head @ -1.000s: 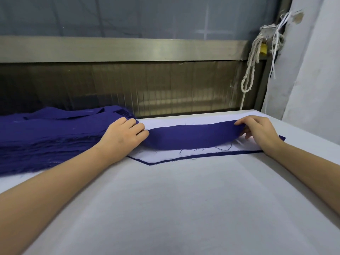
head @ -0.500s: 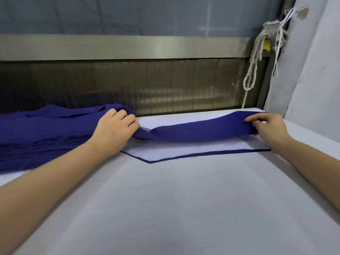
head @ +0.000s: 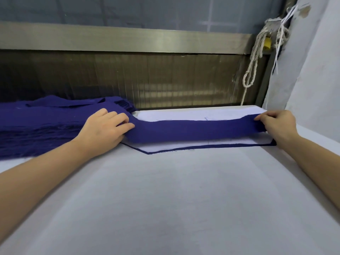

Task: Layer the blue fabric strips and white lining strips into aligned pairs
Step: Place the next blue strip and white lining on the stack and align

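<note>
A long blue fabric strip (head: 195, 130) is stretched between my hands, just above a white lining strip (head: 193, 115). That lining lies on another blue strip whose dark edge (head: 211, 146) shows along the front. My left hand (head: 104, 131) grips the strip's left end, fingers curled over it. At the right end, my right hand (head: 276, 124) pinches the strip. A thick pile of blue strips (head: 42, 126) lies at the far left, under my left wrist.
The white padded table (head: 174, 199) spreads out in front of me. A metal-framed window (head: 128, 39) stands behind the strips. A knotted rope (head: 253, 57) hangs at the back right, next to a white wall (head: 316, 70).
Both hands have carried the blue strip farther back over the white lining and pulled it straighter. The sag in its middle has flattened out.
</note>
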Motion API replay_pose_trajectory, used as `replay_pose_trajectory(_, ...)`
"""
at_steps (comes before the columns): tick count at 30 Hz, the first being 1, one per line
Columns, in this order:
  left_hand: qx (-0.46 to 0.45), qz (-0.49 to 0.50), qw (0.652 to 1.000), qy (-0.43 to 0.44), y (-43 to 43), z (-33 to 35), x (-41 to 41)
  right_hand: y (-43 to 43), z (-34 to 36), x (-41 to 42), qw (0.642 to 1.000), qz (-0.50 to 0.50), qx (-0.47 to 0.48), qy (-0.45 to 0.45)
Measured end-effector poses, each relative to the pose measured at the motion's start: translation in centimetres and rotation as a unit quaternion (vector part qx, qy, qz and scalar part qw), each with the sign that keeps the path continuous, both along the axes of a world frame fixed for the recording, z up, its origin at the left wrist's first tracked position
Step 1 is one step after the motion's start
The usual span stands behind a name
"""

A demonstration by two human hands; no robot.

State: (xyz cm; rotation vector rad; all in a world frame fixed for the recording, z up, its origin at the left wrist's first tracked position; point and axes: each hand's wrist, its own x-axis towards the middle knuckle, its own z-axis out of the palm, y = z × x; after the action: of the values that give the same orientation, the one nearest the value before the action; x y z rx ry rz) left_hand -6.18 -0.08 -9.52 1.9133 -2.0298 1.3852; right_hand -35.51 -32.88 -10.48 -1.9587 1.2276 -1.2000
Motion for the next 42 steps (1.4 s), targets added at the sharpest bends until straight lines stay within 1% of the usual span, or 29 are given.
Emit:
replay_pose_trajectory(4,0.001,0.031,0.999,0.031,0.0,-0.1,-0.4,0.0,0.1,-0.7,0.997,-0.026,-0.024,0.073)
replay_pose_trajectory(9,-0.009,0.047,0.996,0.074,0.4,-0.2,-0.4,0.0,-0.2,-0.7,0.990,-0.024,-0.025,0.136)
replay_pose_trajectory(11,-0.003,0.048,0.994,0.099,0.4,-0.3,-0.5,0.1,-0.2,-0.6,0.989,-0.022,-0.034,0.142)
replay_pose_trajectory(13,0.011,0.037,0.989,0.141,0.4,-0.3,-0.7,0.2,-0.2,-0.6,0.988,-0.016,-0.039,0.146)
replay_pose_trajectory(15,0.032,0.010,0.981,0.190,0.4,-0.6,-0.9,0.2,-0.1,-0.7,0.989,-0.006,-0.038,0.145)
replay_pose_trajectory(17,0.046,-0.015,0.975,0.217,0.4,-0.8,-1.0,0.1,-0.1,-0.7,0.989,0.002,-0.041,0.145)
replay_pose_trajectory(19,0.038,-0.024,0.967,0.251,0.3,-1.0,-0.7,0.0,-0.1,-0.8,0.989,0.007,-0.043,0.142)
replay_pose_trajectory(23,0.001,-0.011,0.951,0.309,0.2,-1.2,-0.3,-0.2,-0.1,-0.8,0.990,0.011,-0.042,0.134)
replay_pose_trajectory(29,-0.032,-0.033,0.947,0.317,0.0,-1.0,-0.7,-0.5,0.2,-1.1,0.997,0.011,-0.036,0.067)
replay_pose_trajectory(34,-0.020,-0.032,0.943,0.330,0.1,-1.2,-0.6,-1.3,0.0,-1.6,0.999,0.015,0.025,0.018)
replay_pose_trajectory(37,0.003,-0.034,0.943,0.330,0.1,-1.3,-0.5,-1.8,-0.3,-1.7,0.998,0.016,0.043,0.036)
replay_pose_trajectory(42,0.023,-0.016,0.941,0.337,0.1,-1.4,-0.2,-2.0,-0.5,-1.6,0.997,0.012,0.029,0.065)
